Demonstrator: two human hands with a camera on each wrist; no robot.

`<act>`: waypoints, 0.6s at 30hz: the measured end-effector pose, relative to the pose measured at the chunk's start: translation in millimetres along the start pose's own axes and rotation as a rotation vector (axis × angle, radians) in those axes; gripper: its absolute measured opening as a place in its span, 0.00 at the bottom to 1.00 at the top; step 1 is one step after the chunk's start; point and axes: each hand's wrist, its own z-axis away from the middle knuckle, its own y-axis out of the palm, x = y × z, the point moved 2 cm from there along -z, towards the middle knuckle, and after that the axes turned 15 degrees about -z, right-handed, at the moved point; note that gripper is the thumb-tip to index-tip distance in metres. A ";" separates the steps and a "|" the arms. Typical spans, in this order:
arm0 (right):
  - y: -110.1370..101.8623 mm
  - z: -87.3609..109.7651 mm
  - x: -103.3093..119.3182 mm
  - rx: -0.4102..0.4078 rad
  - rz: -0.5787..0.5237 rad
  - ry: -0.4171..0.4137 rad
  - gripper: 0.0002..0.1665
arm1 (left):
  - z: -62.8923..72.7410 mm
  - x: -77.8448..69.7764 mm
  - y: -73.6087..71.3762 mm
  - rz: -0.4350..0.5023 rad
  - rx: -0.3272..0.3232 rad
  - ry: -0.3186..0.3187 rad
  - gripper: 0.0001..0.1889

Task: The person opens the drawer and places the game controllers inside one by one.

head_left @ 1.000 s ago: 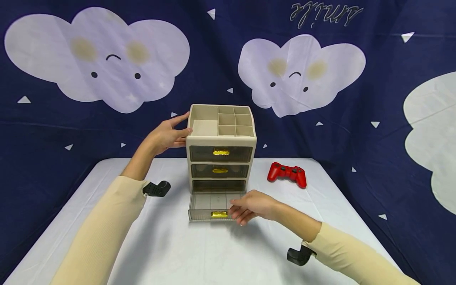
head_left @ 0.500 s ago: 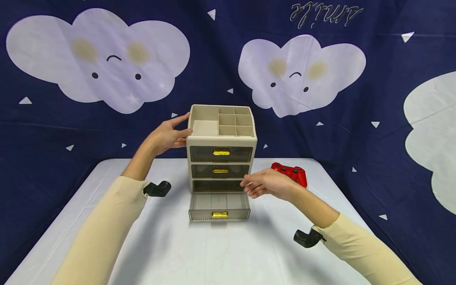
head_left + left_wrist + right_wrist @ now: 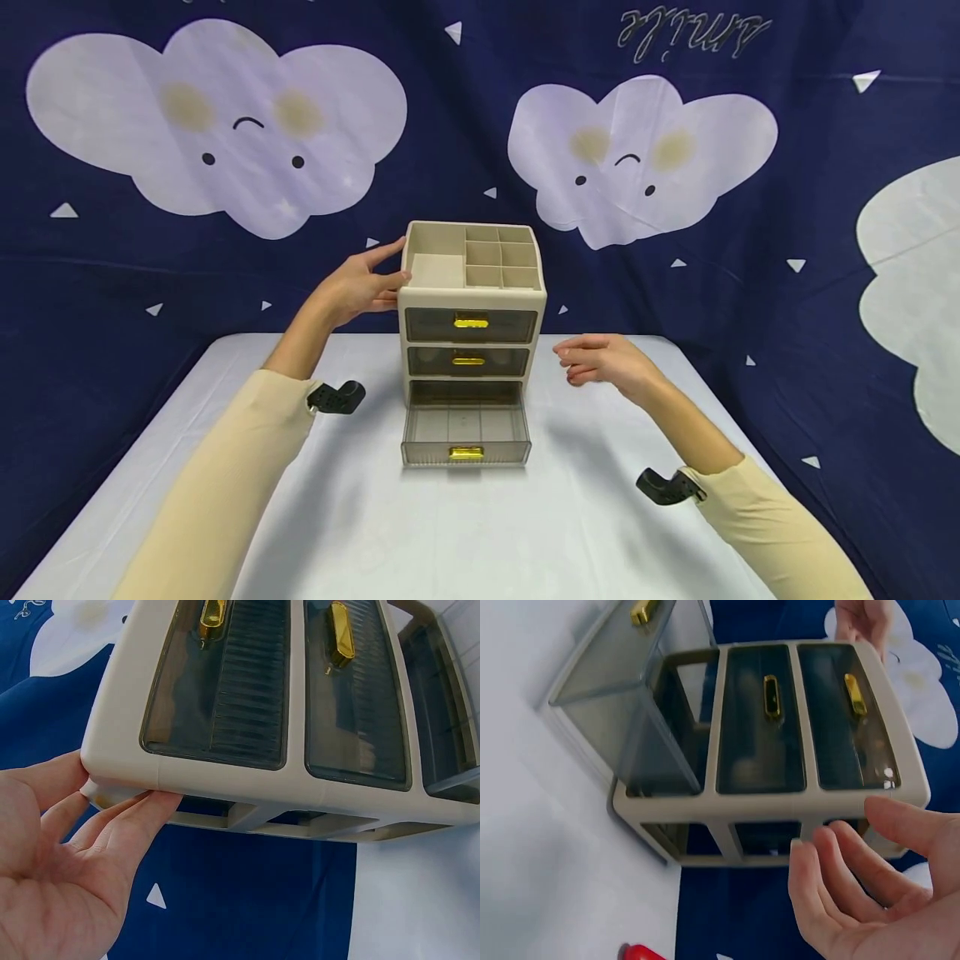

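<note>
A cream desktop drawer organizer (image 3: pixel 470 294) stands upright, its smoky clear bottom drawer (image 3: pixel 510 454) pulled out. That drawer looks bare inside, and the upper two are closed. At the top left side, my left hand (image 3: pixel 356 287) holds the organizer, thumb over the rim and fingers along the side wall; the left wrist view shows these fingers (image 3: pixel 142 825) against it. To the right, my right hand (image 3: pixel 611 362) hovers apart from it with loosely bent fingers and nothing in them. Part of a red game controller (image 3: pixel 641 952) shows in the right wrist view; my right hand hides it in the head view.
A white-covered table (image 3: pixel 465 533) carries the organizer. Behind it hangs a dark blue cloth (image 3: pixel 450 108) with clouds and triangles. The organizer's top has one large compartment (image 3: pixel 437 271) and several small ones.
My right hand has left the front of the bottom drawer and moved right and away from me, over the red game controller. My left hand stays on the organizer; the drawer remains pulled out.
</note>
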 end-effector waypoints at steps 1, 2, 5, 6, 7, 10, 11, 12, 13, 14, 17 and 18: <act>-3.7 -0.3 -0.4 -0.031 -0.003 -0.007 0.27 | -0.3 0.0 0.0 0.002 0.000 0.000 0.38; -6.8 -0.4 -0.4 -0.056 -0.004 -0.016 0.27 | -0.5 -0.1 0.0 0.002 0.000 0.000 0.38; -14.7 -0.9 -1.7 -0.160 0.008 -0.028 0.28 | -0.8 0.0 -0.1 0.004 0.002 -0.001 0.38; -17.3 -1.3 -2.4 -0.188 0.017 -0.034 0.29 | -0.7 0.0 0.0 0.006 0.003 0.000 0.38; -19.7 -1.5 -3.1 -0.217 0.032 -0.041 0.29 | -0.5 0.0 0.0 0.006 0.003 -0.001 0.38; -28.6 -3.3 -6.6 -0.291 0.092 -0.057 0.31 | -0.1 -0.2 0.3 0.009 0.001 0.002 0.38; -32.4 -4.1 -8.1 -0.311 0.115 -0.064 0.32 | -0.1 -0.2 0.4 0.012 0.001 0.004 0.38; -36.6 -5.1 -9.8 -0.330 0.135 -0.070 0.32 | -0.1 -0.2 0.5 0.012 0.000 0.005 0.38; -40.9 -6.0 -11.7 -0.353 0.157 -0.075 0.33 | -0.1 -0.1 0.6 0.012 -0.001 0.005 0.38; -45.2 -7.0 -13.8 -0.375 0.172 -0.080 0.33 | 0.0 0.1 0.6 0.012 -0.002 0.005 0.38; -57.6 -9.4 -20.7 -0.439 0.210 -0.098 0.34 | 0.4 0.5 0.5 0.013 -0.003 0.002 0.38; -61.1 -10.2 -23.1 -0.457 0.216 -0.103 0.35 | 0.6 0.7 0.4 0.014 -0.003 0.000 0.38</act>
